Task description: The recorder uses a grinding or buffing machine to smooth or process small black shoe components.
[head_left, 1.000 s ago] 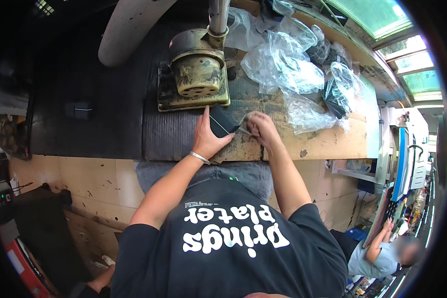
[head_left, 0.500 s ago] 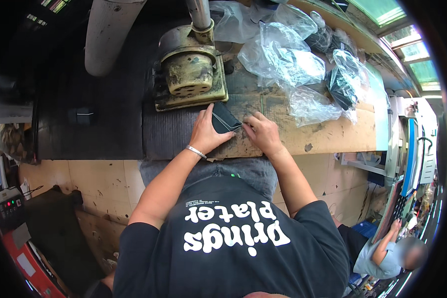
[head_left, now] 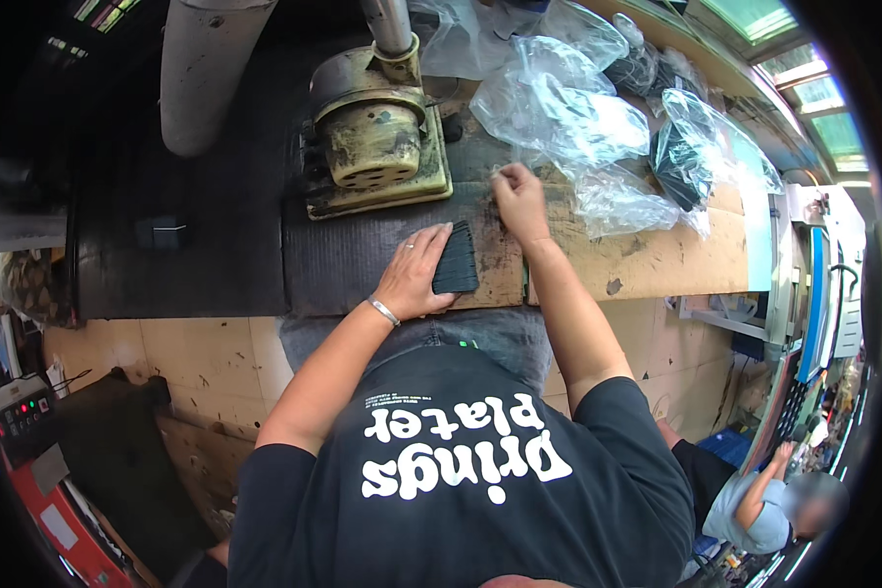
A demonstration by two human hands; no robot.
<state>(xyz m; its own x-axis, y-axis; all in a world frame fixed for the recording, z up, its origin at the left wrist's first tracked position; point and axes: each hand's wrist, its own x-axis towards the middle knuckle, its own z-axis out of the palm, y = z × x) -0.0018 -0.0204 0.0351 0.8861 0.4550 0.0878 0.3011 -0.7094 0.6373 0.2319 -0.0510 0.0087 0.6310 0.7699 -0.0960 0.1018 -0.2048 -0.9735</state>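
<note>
My left hand (head_left: 414,275) lies flat on the workbench (head_left: 647,265), its fingers pressing against a stack of thin black pieces (head_left: 456,262). A bracelet circles that wrist. My right hand (head_left: 519,200) is farther out on the bench, beside a crumpled clear plastic bag (head_left: 559,113), with fingers curled; what it pinches, if anything, is too small to tell. A worn yellowish machine (head_left: 374,142) stands just beyond both hands on a dark ribbed mat (head_left: 343,260).
More clear bags with black parts (head_left: 691,152) lie at the far right of the bench. A thick grey pipe (head_left: 206,78) hangs at the upper left. Another person (head_left: 774,500) is at the lower right. A red control box (head_left: 24,416) sits at the lower left.
My right hand has left the black stack and reached outward toward the plastic bags. My left hand stays on the stack.
</note>
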